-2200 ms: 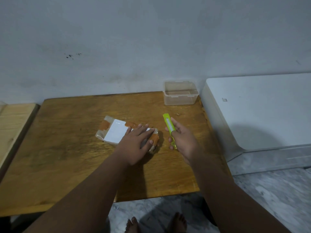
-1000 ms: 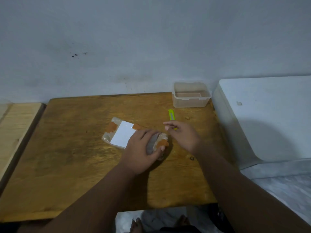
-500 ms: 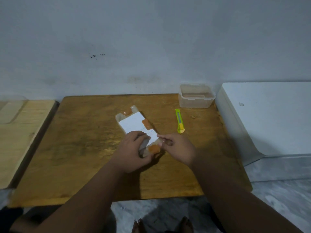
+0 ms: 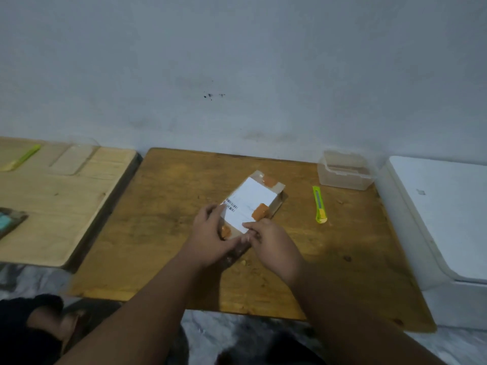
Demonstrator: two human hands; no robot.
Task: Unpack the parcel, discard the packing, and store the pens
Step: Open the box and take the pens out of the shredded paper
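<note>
The parcel (image 4: 253,200), a small box in clear wrap with a white label and orange tape patches, lies in the middle of the wooden table (image 4: 163,233), its long axis running away from me. My left hand (image 4: 210,233) grips its near left end. My right hand (image 4: 271,241) pinches the near right corner of the wrap with fingertips. A green and yellow box cutter (image 4: 319,204) lies on the table to the right of the parcel, apart from both hands. No pens are in sight.
A clear plastic container (image 4: 344,172) stands at the table's far right corner. A white appliance (image 4: 448,214) sits to the right. On a lighter wooden board (image 4: 60,206) at left lie a green stick, a clear lid and a dark object.
My right hand put the cutter down on the table and moved to the parcel's near corner. The parcel turned from lying crosswise to pointing away from me. My head view shifted left.
</note>
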